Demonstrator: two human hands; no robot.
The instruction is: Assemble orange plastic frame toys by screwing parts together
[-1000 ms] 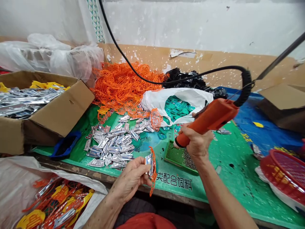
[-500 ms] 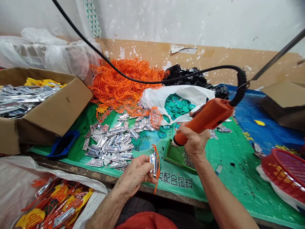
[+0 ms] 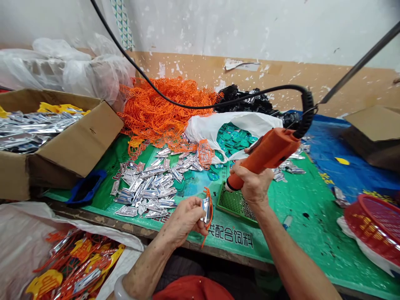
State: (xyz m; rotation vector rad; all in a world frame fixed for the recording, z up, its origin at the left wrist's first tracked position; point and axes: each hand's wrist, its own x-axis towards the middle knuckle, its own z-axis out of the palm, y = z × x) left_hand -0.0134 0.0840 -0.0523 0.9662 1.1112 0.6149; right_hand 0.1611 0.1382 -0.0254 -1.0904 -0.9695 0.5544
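Observation:
My left hand (image 3: 187,218) pinches an orange plastic frame (image 3: 210,208) with a shiny silver plate (image 3: 205,209) against it, above the table's front edge. In my right hand (image 3: 258,187) is an orange electric screwdriver (image 3: 265,154), tilted with its nose down to the left. That nose is over a green perforated tray (image 3: 229,200) which holds many small metal screws (image 3: 248,208); the tip itself I cannot make out clearly. Left of the tray lies a loose pile of silver plates (image 3: 150,187).
A heap of orange frames (image 3: 168,104) and a white sack (image 3: 203,125) of green pieces (image 3: 234,139) stand behind. A cardboard box (image 3: 78,141) is at left, a red basket (image 3: 371,229) at right. A black cable (image 3: 184,107) hangs across. An open bag (image 3: 125,246) of assembled parts sits front left.
My left hand has shifted slightly right and up with the frame and plate, turning them a little. The screwdriver's rear end has swung slightly left, while its nose stays over the tray.

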